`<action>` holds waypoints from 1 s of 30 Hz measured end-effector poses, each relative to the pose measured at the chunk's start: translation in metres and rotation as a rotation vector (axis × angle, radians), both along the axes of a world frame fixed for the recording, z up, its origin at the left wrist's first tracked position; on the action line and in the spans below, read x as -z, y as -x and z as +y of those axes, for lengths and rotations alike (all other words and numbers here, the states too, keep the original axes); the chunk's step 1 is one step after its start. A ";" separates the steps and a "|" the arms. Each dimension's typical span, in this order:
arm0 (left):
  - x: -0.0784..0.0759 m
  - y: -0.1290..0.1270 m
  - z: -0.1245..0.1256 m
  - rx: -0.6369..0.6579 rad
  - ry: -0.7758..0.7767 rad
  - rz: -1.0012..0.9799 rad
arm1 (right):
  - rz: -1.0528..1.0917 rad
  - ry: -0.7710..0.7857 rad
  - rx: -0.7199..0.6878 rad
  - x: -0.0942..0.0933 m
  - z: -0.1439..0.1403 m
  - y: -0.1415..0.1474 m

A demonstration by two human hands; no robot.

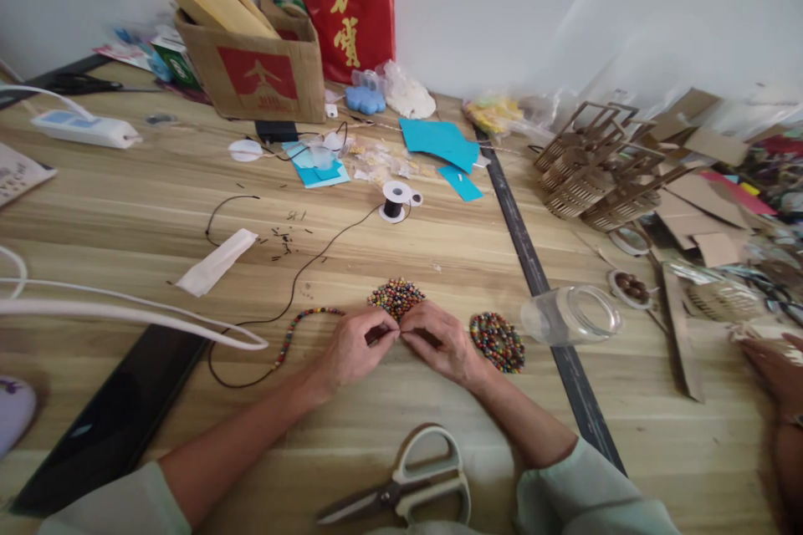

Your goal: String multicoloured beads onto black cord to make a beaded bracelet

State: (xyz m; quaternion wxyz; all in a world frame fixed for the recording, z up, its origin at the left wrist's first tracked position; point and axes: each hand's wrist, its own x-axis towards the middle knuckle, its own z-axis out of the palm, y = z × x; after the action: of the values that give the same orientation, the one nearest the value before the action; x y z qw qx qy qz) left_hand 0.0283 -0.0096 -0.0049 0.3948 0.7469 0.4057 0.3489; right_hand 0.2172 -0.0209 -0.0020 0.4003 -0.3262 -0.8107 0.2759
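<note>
The left hand [360, 344] and the right hand [442, 341] meet fingertip to fingertip above the table [351, 259], toward its near edge. On each hand, thumb and forefinger are pinched together; whether cord or a bead sits between them cannot be told. A pile of loose beads [395, 294] lies just beyond the fingertips, on the far-edge side. The beaded strand [290, 337] curves from the left hand toward the table's left edge. Black cord [305, 269] runs from the strand to the spool [393, 207], which stands upright nearer the far edge. A coil of strung beads [498, 343] lies just beside the right hand, on the right-edge side; beyond it, a clear jar [568, 316] lies tipped over. Scissors [390, 493] rest open close to the near edge.
</note>
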 end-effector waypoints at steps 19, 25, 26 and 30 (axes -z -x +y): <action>-0.001 0.001 0.003 0.011 -0.128 -0.068 | 0.009 -0.032 0.041 0.000 0.000 0.000; -0.002 0.002 0.003 0.005 -0.113 -0.093 | -0.007 -0.044 0.037 0.000 0.000 -0.001; -0.003 0.002 0.002 -0.002 -0.102 -0.087 | -0.007 -0.043 0.037 0.000 0.000 -0.001; -0.002 0.002 0.001 -0.031 -0.064 -0.065 | -0.003 -0.030 0.039 0.000 0.000 -0.001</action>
State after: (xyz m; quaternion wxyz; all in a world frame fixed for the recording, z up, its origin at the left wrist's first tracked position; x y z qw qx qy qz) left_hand 0.0267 -0.0087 -0.0027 0.3782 0.7409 0.3930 0.3918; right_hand 0.2184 -0.0212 -0.0022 0.4091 -0.3364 -0.8088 0.2554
